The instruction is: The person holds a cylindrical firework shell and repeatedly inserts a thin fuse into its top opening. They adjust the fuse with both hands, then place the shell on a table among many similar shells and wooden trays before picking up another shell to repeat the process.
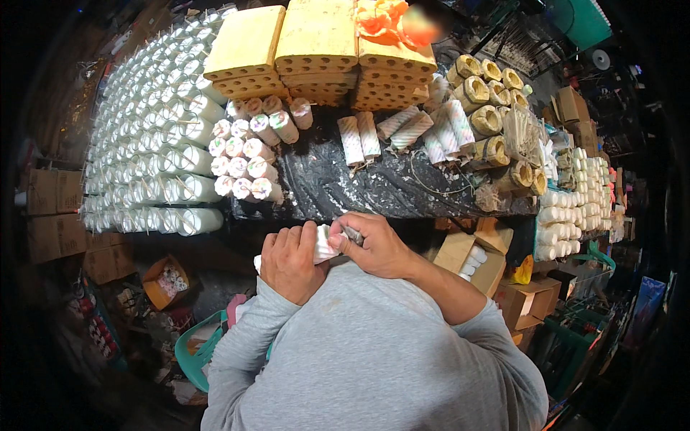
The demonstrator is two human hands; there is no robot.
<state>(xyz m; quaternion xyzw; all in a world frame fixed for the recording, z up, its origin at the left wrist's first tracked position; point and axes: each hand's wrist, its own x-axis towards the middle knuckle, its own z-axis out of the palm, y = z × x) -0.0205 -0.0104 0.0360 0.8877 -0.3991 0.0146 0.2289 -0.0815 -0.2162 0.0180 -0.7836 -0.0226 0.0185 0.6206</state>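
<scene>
Head view: your left hand (pixel 291 262) grips a white candle (pixel 327 243), faintly pink-striped; your right hand (pixel 379 248) clasps a grey implement (pixel 352 235).

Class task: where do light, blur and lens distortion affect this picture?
Head view: black corners surround the round image; head view: strong light brightens the yellow blocks; head view: blur veils part of the orange items; head view: rows of white cylinders seem to lean outward, likely lens distortion; head view: left hand and right hand look fairly sharp.

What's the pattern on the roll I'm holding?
The roll is white with slanting pinkish stripes, seen best in the head view.
</scene>
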